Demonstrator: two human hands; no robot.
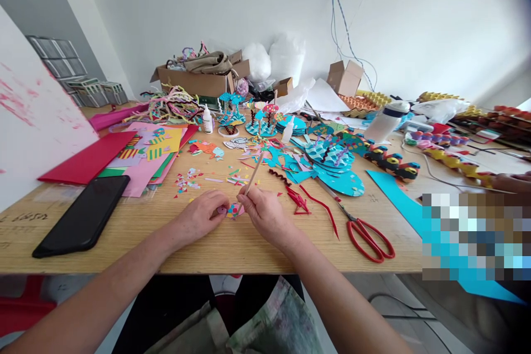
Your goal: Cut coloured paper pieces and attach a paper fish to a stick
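A thin wooden stick (pixel 254 173) slants up out of my right hand (pixel 265 211), pinched between thumb and fingers. Its lower end meets a small pink paper cutout (pixel 234 210) with coloured dots, lying on the table between my hands. My left hand (pixel 203 214) holds the cutout's left edge with curled fingers. Just beyond are tiny coloured paper scraps (pixel 188 181) and paper strips (pixel 238 178). Right of my right hand lie a dark twisted pipe cleaner (pixel 280 177), red paper strips (pixel 297 201) and red-handled scissors (pixel 369 238).
At left, a black phone (pixel 83 215) lies before coloured paper sheets (pixel 160 157). Glue bottles (pixel 208 120) and blue paper crafts (pixel 332 157) stand farther back. A white bottle (pixel 385 121) is back right. Another person's hand (pixel 512 182) shows at the right edge.
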